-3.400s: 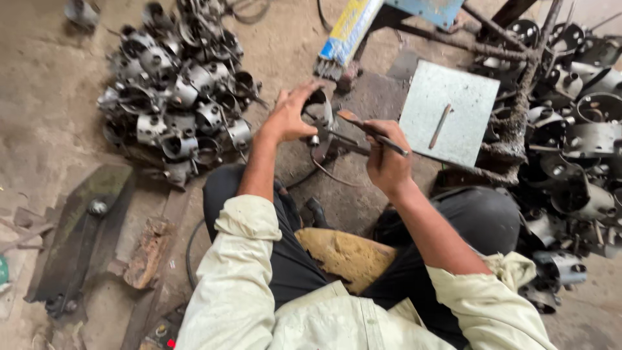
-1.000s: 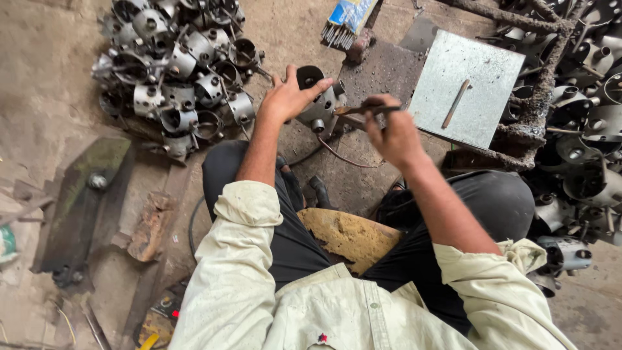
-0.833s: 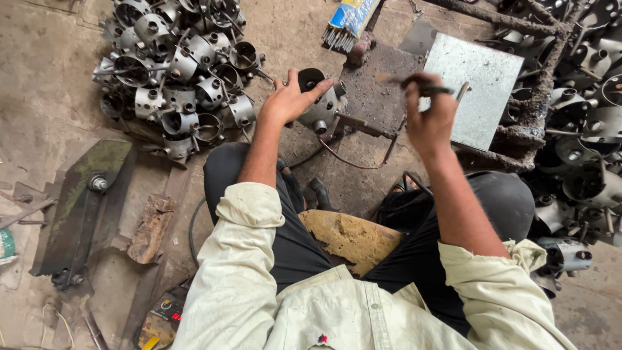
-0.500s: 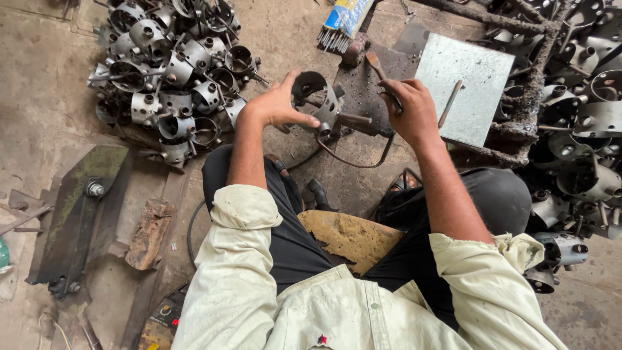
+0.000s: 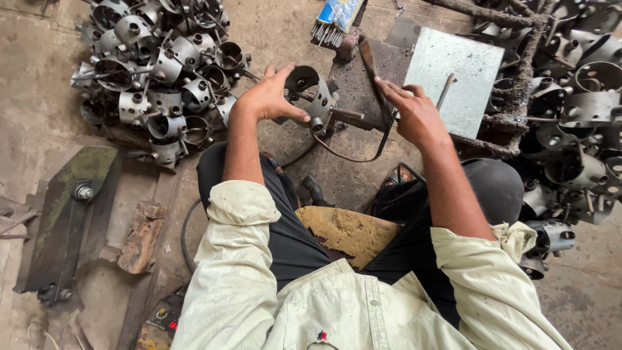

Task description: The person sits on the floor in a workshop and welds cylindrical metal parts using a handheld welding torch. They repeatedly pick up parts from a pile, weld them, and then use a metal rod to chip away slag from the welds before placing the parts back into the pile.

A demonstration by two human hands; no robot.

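Head view is showing my left hand (image 5: 269,97) gripping a grey metal ring bracket (image 5: 311,97) on the dark steel plate (image 5: 363,84), while my right hand (image 5: 414,116) is clamping a thin rod tool (image 5: 376,74) (tip beside the bracket); more brackets (image 5: 155,65) are lying heaped left.

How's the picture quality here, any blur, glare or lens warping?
Head view: even, soft daylight, no hard shadows; mild glare on the steel plate; both hands, left and right, look sharp; wide-angle bending shows toward the edges, around the ring pile.
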